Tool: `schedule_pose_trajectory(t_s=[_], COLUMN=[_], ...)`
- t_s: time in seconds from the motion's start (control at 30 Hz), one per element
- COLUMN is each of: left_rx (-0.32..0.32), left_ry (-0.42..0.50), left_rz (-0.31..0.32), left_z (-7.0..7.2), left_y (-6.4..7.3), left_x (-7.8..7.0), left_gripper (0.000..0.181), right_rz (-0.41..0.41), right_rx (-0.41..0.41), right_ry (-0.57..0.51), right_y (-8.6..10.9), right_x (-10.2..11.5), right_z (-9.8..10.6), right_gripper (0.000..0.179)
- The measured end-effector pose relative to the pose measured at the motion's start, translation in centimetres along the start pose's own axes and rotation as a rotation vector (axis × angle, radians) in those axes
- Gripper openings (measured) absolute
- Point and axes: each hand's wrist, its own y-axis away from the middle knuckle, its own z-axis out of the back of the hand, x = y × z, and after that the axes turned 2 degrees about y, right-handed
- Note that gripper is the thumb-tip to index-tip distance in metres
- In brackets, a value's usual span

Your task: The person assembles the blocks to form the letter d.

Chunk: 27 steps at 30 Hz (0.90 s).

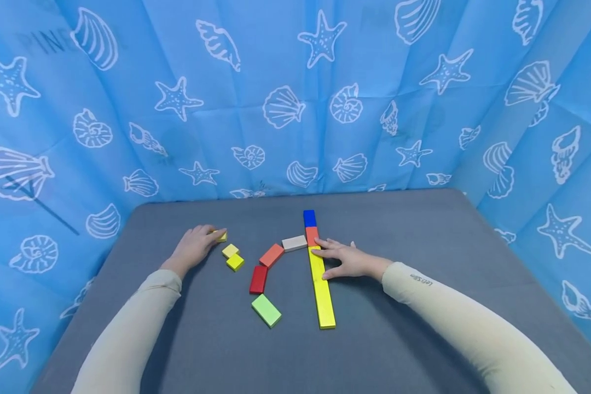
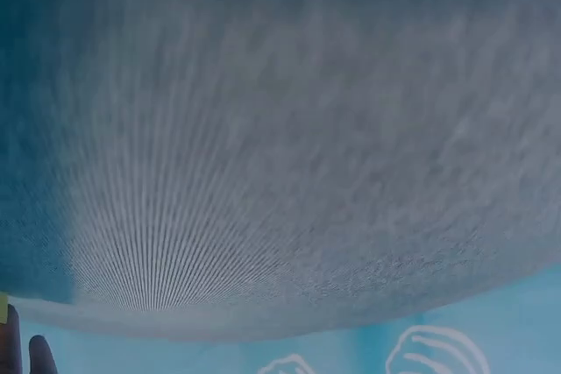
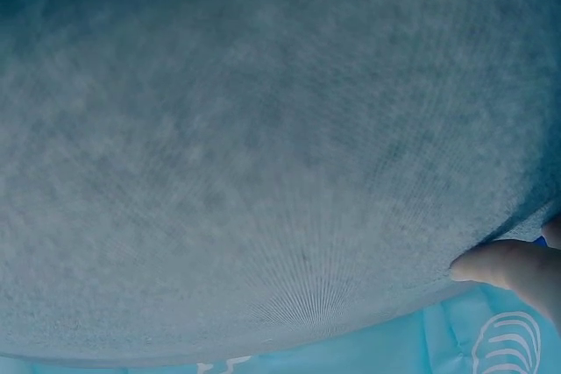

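Note:
My left hand (image 1: 194, 249) is at the left of the table, its fingers and thumb around a small yellow block (image 1: 221, 237). In the left wrist view only a corner of the yellow block (image 2: 3, 307) and two dark fingertips show. Two more small yellow blocks (image 1: 235, 262) lie just nearer. My right hand (image 1: 352, 261) has its fingers spread and extended, touching a straight row made of a blue block (image 1: 309, 218), an orange block (image 1: 312, 236) and long yellow pieces (image 1: 324, 301). In the right wrist view a finger (image 3: 504, 264) shows at the edge.
Left of the row, a curved line holds a pale wooden block (image 1: 294, 243), an orange block (image 1: 272, 255), a red block (image 1: 258, 279) and a light green block (image 1: 266, 310). Grey cloth covers the table (image 1: 216, 350). A blue shell-patterned curtain (image 1: 285, 148) hangs behind and beside it.

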Motion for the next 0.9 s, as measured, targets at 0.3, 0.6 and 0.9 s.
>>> schedule_pose_trajectory(t_s=[0.3, 0.6, 0.9], left_rx=[-0.174, -0.39, -0.426], left_ry=[-0.021, 0.023, 0.004], left_rz=[-0.091, -0.321, -0.485], left_z=[1.2, 2.8, 4.2], left_y=[1.4, 4.0, 6.4], left_x=[-1.3, -3.8, -8.2], left_gripper=[0.043, 0.045, 0.055], right_rz=[0.009, 0.006, -0.005], right_rx=[-0.003, 0.003, 0.006], right_ry=[0.005, 0.0, 0.0], right_y=[0.1, -0.1, -0.1], right_x=[0.1, 0.2, 0.0], right_z=[0.1, 0.1, 0.1], right_gripper=[0.074, 0.074, 0.074])
